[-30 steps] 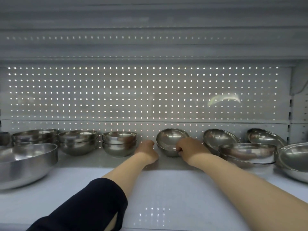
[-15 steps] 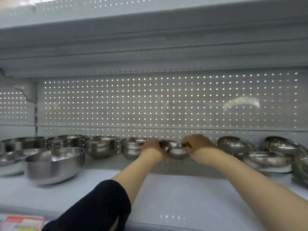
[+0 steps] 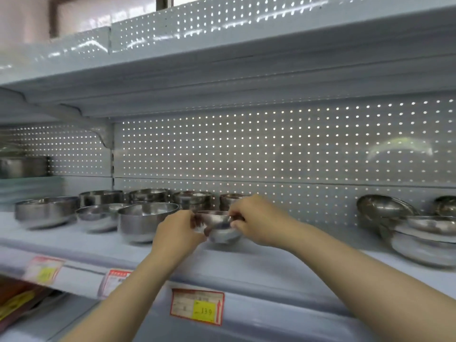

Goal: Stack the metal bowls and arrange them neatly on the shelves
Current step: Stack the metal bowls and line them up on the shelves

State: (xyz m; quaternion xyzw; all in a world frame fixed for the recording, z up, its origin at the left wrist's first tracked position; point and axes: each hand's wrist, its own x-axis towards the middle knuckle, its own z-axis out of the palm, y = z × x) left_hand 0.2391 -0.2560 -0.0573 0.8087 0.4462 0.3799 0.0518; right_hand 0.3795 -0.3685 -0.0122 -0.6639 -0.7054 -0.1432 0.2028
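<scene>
Since a second ago, both hands had pulled the small bowl point(image 3: 223, 228) forward from the shelf's point(image 3: 271, 265) back toward its front edge. Left hand point(image 3: 176, 234) gripped its left rim, right hand point(image 3: 256, 220) pinched the right rim. Stacked bowls point(image 3: 192, 199) sat along the back, left.
</scene>
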